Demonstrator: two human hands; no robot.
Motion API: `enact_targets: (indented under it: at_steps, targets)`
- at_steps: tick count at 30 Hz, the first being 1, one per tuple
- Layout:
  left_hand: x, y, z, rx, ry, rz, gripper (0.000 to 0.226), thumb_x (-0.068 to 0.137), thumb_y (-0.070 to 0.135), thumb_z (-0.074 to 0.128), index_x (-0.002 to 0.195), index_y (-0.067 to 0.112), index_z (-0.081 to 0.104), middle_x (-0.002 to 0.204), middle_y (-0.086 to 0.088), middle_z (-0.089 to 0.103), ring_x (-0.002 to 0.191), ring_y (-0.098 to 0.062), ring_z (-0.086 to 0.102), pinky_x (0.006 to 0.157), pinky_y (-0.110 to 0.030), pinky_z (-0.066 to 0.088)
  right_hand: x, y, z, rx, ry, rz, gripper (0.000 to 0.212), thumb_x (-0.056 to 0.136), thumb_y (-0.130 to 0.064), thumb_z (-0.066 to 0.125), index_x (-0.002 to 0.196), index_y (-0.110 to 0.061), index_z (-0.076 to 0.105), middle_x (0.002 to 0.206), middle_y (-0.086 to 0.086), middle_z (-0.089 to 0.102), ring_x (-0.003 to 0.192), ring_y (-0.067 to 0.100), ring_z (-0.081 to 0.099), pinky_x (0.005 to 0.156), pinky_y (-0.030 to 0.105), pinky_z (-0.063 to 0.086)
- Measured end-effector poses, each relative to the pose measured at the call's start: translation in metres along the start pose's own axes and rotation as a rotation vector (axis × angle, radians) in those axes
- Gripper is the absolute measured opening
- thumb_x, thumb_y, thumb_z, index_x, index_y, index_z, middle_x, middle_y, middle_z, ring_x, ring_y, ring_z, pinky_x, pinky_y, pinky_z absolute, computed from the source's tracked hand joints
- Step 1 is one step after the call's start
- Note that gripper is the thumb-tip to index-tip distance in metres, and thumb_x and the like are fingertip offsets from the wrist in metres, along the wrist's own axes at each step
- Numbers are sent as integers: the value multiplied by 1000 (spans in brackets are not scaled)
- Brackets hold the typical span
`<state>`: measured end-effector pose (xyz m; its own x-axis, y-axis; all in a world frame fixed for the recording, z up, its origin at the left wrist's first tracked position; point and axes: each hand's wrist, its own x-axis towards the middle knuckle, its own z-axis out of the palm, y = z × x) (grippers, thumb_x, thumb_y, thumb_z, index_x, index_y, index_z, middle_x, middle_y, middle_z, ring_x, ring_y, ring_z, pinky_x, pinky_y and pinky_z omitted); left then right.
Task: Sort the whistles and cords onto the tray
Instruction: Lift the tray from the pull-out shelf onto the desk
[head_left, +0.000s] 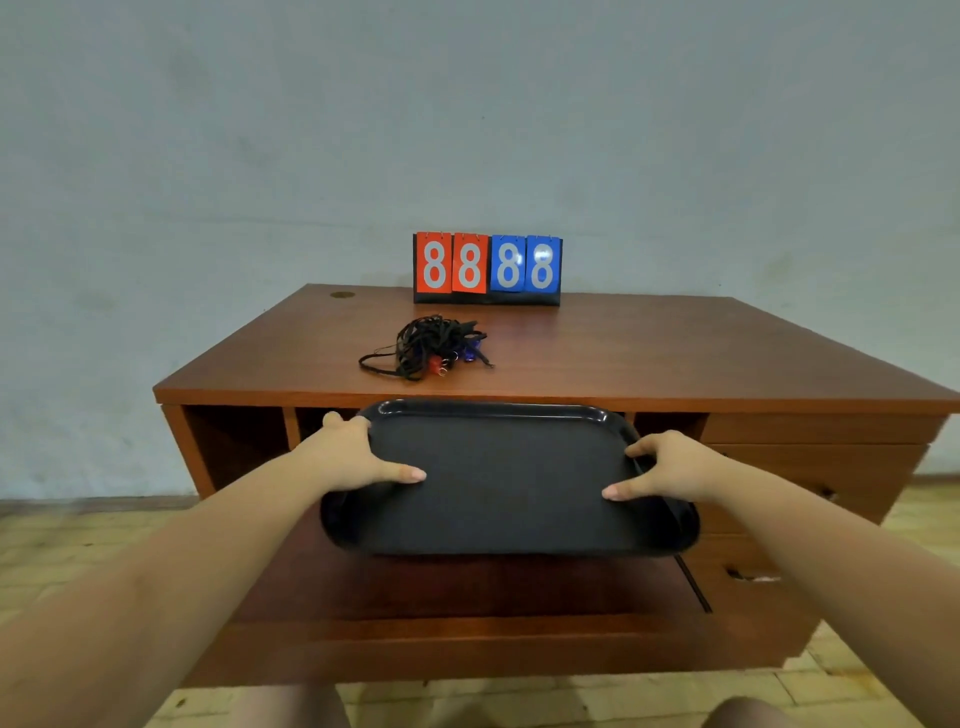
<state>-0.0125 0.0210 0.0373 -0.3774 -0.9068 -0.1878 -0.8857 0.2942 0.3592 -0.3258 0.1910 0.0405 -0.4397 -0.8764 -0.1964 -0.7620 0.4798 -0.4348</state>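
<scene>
Tray: the dark, rounded-corner rectangular plastic tray (506, 478) is held in the air in front of the bench, above a pulled-out lower shelf of the same wood (467, 597). Its long axis runs left to right, and its far long edge sits higher than the near one, so the flat inside faces the person.

Left hand: the left hand (358, 454) grasps the tray's left short end, thumb lying across the inside surface and pointing right, fingers wrapped behind the rim.

Right hand: the right hand (665, 467) grasps the right short end in the same way, thumb on the inside surface and pointing left.

Tray and hands: the tray spans the gap between the two hands, each one at an end.

Cords and whistles: a tangled heap of black cords (431, 345) lies on the reddish-brown wooden bench (649, 353), left of its middle and beyond the tray, well apart from both hands. Small red and blue whistles (470, 352) with metal rings show at the near side of the heap; how many, I cannot tell.

Scoreboard: a flip scoreboard with two red and two blue cards (487, 267), all reading 8, stands upright at the bench's far edge, behind the heap.
</scene>
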Motion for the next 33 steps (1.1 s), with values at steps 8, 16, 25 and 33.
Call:
enact_targets:
  at_steps: [8, 16, 25, 33]
  targets:
    - [6, 47, -3, -7, 16, 51, 109, 54, 77, 66, 138, 15, 35, 134, -11, 32, 114, -28, 49, 94, -38, 43, -5, 12, -40, -59, 77, 43, 81, 69, -58, 72, 131, -8, 53, 132, 7, 55, 116, 23, 55, 95, 32, 45]
    - [46, 114, 16, -100, 58, 99, 104, 60, 70, 70, 136, 7, 38, 134, -14, 35, 113, -27, 49, 86, -33, 43, 34, 48, -65, -16, 187, 198, 85, 69, -61, 70, 131, -5, 52, 130, 12, 57, 115, 28, 56, 96, 37, 47]
    - [114, 163, 30, -68, 124, 73, 94, 65, 71, 65, 131, 9, 42, 134, -13, 35, 114, -30, 51, 88, -37, 46, 103, 75, -89, -85, 210, 238, 78, 75, -62, 64, 127, -5, 55, 125, 11, 60, 112, 27, 58, 94, 36, 49]
    - [164, 184, 34, 393, 324, 62, 88, 73, 83, 32, 121, 12, 52, 125, -12, 50, 114, -27, 46, 93, -36, 40, 166, 80, -97, -327, 270, 241, 83, 70, -83, 45, 125, -21, 59, 122, 5, 61, 115, 29, 51, 95, 40, 46]
